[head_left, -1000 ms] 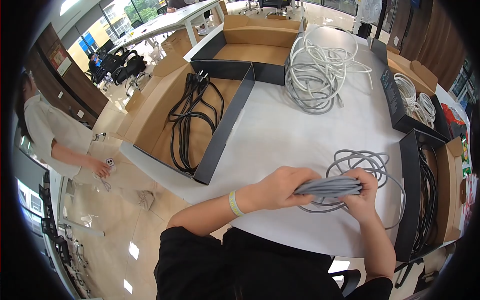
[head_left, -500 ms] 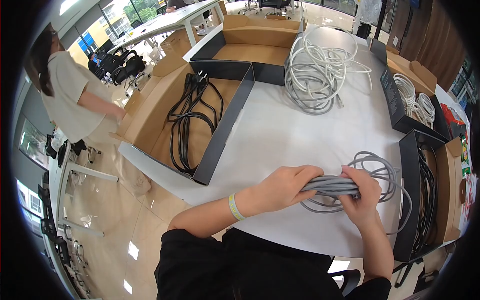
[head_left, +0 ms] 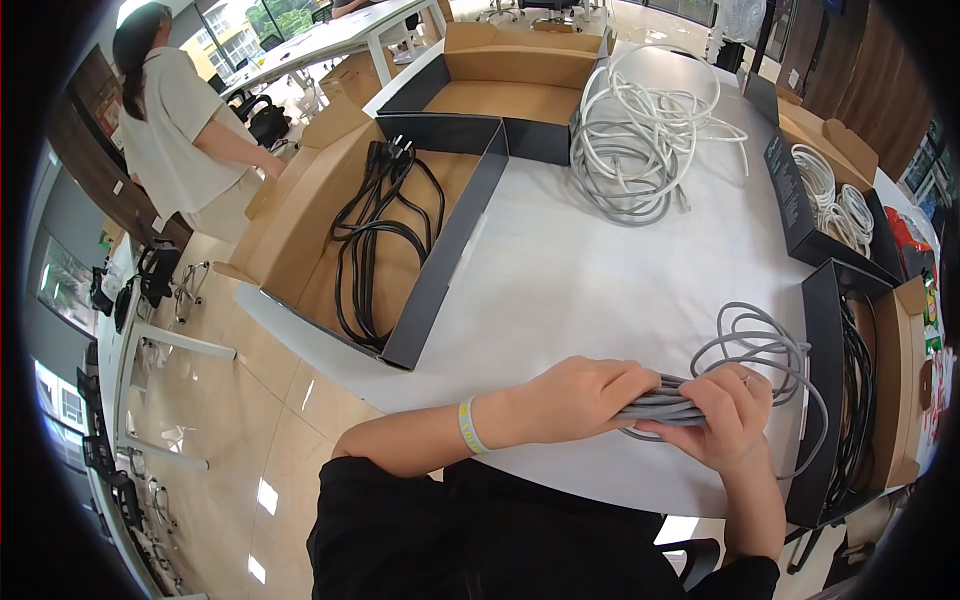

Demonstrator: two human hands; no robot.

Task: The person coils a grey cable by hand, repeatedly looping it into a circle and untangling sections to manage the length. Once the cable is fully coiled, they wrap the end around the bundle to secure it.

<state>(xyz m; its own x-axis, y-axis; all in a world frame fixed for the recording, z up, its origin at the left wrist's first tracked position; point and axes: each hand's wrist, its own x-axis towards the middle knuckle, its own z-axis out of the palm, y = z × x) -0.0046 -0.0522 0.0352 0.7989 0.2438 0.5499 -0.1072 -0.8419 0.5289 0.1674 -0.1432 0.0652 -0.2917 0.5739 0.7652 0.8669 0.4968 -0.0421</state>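
A bundle of grey cable [head_left: 668, 402] is held between both hands above the table's near edge. My left hand [head_left: 590, 398] is closed round the bundle's left end, a wristband on its wrist. My right hand [head_left: 722, 412] grips the other end, thumb below and fingers over the top. Loose loops of the same cable spread over the table past my right hand, one curving along the black box on the right. The stretch of cable under my fingers is hidden.
On the white table [head_left: 540, 260] stand a box with black power cords [head_left: 375, 240], a box at the back [head_left: 500, 97], a pile of white and grey cables [head_left: 640, 150], a box of white cables [head_left: 830, 205] and a box of black cables [head_left: 850, 390]. A person [head_left: 190, 120] is at the left.
Both hands have moved slightly down with the cable bundle, and my right fingers have shifted further over it. The loose loops have moved a little. The person at the left has moved away from me.
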